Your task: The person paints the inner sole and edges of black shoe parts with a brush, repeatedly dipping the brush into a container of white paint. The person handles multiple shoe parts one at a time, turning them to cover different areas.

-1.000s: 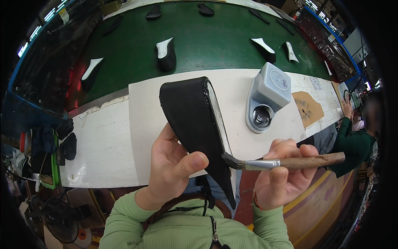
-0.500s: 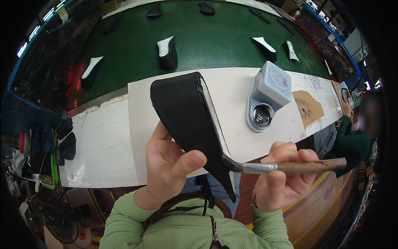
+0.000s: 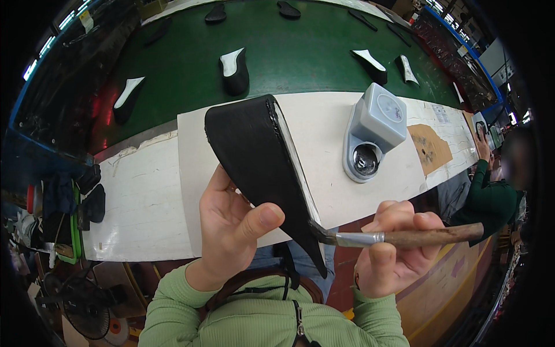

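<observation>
My left hand grips a black shoe sole from below, thumb pressed on its dark face, with the pale edge turned to the right and the narrow end pointing down. My right hand holds a brush with a wooden handle and metal ferrule, lying level. Its bristles touch the sole's narrow lower end. Both hands are above the near edge of a white bench top.
A grey dispenser pot with an open round well stands on the bench to the right. Beyond it a green conveyor belt carries several black soles. A seated person in green is at the right. Dark soles lie at the left.
The sole has tilted and shifted left and upward in my left hand. The brush has stayed at the sole's narrow end, moving only slightly.
</observation>
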`<state>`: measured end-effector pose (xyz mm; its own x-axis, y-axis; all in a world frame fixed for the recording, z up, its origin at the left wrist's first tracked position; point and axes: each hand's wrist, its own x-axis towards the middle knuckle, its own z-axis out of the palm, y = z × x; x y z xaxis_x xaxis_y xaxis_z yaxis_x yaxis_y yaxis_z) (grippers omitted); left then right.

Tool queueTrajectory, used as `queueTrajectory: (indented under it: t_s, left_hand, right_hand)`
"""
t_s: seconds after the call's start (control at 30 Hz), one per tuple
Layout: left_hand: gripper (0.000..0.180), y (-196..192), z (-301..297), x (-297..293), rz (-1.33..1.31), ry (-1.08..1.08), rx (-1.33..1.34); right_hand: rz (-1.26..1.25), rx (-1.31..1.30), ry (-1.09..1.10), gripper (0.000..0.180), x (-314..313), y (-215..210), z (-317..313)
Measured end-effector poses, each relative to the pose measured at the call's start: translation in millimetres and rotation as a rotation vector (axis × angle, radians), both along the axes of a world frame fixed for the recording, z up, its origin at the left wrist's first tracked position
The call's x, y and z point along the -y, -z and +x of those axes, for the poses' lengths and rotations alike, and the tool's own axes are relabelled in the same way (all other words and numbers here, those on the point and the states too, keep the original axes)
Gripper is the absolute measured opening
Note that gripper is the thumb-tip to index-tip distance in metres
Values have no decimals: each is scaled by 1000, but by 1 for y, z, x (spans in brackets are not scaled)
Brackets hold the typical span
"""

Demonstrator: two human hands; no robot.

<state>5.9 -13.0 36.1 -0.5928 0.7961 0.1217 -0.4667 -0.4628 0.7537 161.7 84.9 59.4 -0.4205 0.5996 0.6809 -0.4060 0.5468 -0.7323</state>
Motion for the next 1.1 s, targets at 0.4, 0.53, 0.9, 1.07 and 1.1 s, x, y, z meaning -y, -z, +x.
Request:
queueTrajectory:
  t_s: [0.4, 0.53, 0.9, 1.07, 1.1]
  left_hand:
    - [60, 0, -3, 0, -24, -16, 4]
    - [61, 0, -3, 0, -33, -19, 27]
    - [61, 1, -2, -4, -71, -51, 63]
    - [56, 2, -5, -5, -100, -20, 67]
    - [55, 2, -5, -5, -108, -19, 68]
  right_hand:
    - [-2, 25, 9, 55, 4, -1, 4]
    - [-2, 22, 20, 55, 5, 0, 4]
    - [94, 54, 12, 53, 3, 1, 9]
    - [116, 28, 0, 53, 4, 4, 9]
    - [144, 36, 16, 54, 4, 4, 9]
